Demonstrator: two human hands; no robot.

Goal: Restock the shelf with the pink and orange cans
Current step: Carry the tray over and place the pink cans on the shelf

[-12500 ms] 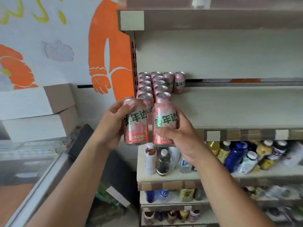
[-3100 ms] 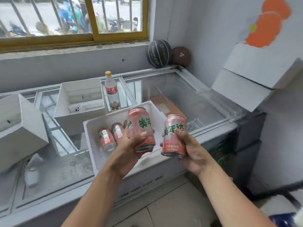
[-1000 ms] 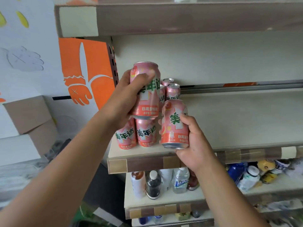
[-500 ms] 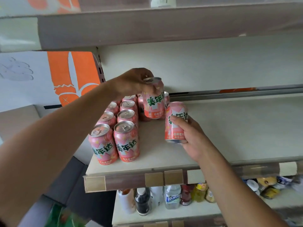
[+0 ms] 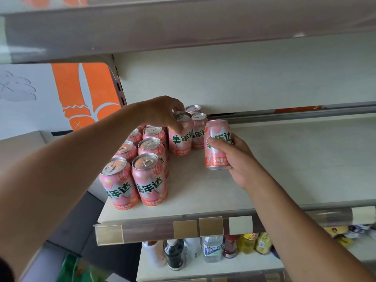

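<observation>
Two held. Left hand (image 5: 162,112) had just set first can (image 5: 181,139) on shelf (image 5: 284,159), fingers (image 5: 177,127) curled round its top. Right hand (image 5: 238,159) gripped second can (image 5: 216,143), unplaced.

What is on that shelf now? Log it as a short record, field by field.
left hand: grips the top of a third-row can from above
right hand: holds a second can upright, right of the rows; whether it touches the shelf, cannot tell
stocked cans: two rows at the left end, two more behind the third-row can
shelf: pale board, cans at its left end
lower shelf: bottles standing
</observation>
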